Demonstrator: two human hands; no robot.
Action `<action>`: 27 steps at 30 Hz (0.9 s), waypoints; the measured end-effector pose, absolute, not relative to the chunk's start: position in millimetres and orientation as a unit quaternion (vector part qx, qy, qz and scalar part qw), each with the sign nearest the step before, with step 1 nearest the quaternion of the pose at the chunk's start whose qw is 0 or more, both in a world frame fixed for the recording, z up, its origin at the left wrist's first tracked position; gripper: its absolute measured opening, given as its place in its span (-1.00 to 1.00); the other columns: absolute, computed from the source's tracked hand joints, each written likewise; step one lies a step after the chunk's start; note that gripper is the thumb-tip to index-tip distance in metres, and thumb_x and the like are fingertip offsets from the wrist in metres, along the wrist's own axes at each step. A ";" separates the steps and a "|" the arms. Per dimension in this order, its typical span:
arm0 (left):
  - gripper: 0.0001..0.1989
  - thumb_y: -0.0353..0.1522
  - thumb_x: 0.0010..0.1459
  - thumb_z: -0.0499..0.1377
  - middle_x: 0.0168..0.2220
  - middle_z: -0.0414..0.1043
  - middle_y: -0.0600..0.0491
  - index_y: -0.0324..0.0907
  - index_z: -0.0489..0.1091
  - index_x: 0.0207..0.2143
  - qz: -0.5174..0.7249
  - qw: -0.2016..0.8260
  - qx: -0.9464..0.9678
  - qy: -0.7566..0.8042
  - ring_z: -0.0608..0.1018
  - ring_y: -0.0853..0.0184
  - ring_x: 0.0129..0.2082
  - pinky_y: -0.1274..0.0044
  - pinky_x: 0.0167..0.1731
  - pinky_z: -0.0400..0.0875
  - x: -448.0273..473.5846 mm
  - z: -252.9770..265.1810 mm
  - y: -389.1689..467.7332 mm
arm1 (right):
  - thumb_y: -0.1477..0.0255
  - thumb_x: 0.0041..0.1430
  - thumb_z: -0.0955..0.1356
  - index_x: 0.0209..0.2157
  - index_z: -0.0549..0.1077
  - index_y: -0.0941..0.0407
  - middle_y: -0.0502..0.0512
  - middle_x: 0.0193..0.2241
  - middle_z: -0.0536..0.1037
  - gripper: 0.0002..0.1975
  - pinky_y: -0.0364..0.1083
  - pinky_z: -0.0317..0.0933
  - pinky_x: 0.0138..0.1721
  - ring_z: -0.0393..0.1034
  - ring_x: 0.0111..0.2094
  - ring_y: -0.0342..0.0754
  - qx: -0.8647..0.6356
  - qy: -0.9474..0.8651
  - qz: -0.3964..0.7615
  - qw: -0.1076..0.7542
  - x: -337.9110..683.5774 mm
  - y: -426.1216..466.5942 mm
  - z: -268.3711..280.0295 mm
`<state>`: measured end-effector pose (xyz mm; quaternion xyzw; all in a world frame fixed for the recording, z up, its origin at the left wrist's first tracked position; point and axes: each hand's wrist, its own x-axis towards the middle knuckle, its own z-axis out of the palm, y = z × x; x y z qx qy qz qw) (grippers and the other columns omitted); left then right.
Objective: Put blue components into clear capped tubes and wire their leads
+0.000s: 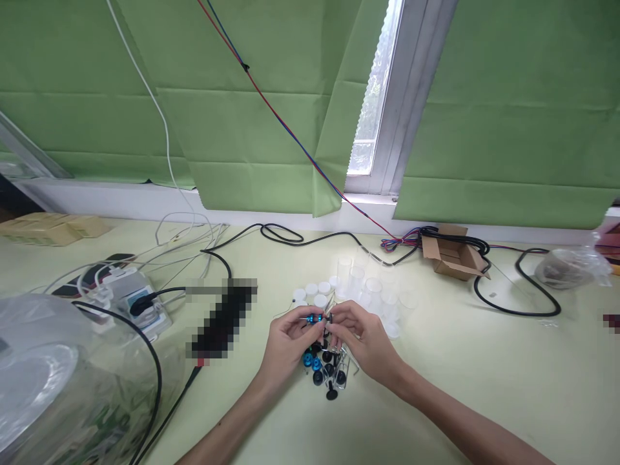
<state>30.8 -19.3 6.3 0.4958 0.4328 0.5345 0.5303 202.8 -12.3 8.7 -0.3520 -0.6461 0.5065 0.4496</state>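
Above a small pile of parts, my left hand (289, 337) pinches a small blue metal fitting (316, 318) on a thin rod. My right hand (369, 336) has its fingers closed around a black disc-ended piece (330, 318) at the fitting's right end. The two pieces meet in line; whether they are joined I cannot tell. Just below the hands lie blue fittings (312, 361), black knob-like pieces (331, 393) and bent metal pins (353, 365). Behind the fingers stand clear plastic tubes (356, 281) beside several white round caps (320, 301). My fingers partly hide the held parts.
An open cardboard box (455, 265) with cables on it stands at the back right, near a clear plastic bag (571, 268). At left are a power strip (140, 303), a large clear bag (87, 387) and black cables (159, 381). Green blinds (261, 142) hang behind.
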 end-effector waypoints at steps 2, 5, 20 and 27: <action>-0.83 -0.32 0.05 0.36 -0.31 0.57 0.00 -0.19 0.57 -0.27 0.535 0.526 0.501 0.431 0.54 0.38 -0.47 0.53 -0.38 0.49 31.3 6.8 -19.2 | 0.24 0.27 0.34 -0.19 0.37 0.10 -0.02 -0.49 0.50 -0.78 -0.09 0.40 -0.42 0.46 -0.49 -0.10 -0.358 -0.646 0.505 0.446 202.7 -11.9 8.4; -0.84 -0.34 0.05 0.36 -0.31 0.57 0.01 -0.18 0.57 -0.28 0.537 0.518 0.510 0.429 0.54 0.40 -0.46 0.56 -0.38 0.48 31.4 6.6 -19.2 | 0.22 0.27 0.33 -0.21 0.37 0.10 -0.04 -0.52 0.48 -0.77 -0.12 0.35 -0.47 0.43 -0.53 -0.11 -0.374 -0.646 0.501 0.437 202.3 -12.3 7.6; -0.82 -0.34 0.00 0.37 -0.29 0.52 -0.01 -0.20 0.58 -0.31 0.543 0.483 0.539 0.426 0.51 0.40 -0.47 0.55 -0.41 0.48 36.5 8.7 -24.0 | 0.10 0.36 0.19 -0.56 0.24 0.09 -0.09 -0.71 0.33 -0.52 -0.17 0.18 -0.63 0.24 -0.72 -0.18 -0.423 -0.644 0.491 0.407 199.8 -12.4 5.4; -0.82 -0.32 0.02 0.37 -0.41 0.52 0.02 -0.21 0.56 -0.31 0.538 0.498 0.514 0.445 0.49 0.40 -0.52 0.55 -0.45 0.44 32.5 7.5 -21.8 | 0.13 0.28 0.30 -0.19 0.34 0.09 -0.13 -0.63 0.37 -0.69 -0.18 0.20 -0.63 0.29 -0.68 -0.17 -0.401 -0.643 0.513 0.404 201.4 -13.6 9.7</action>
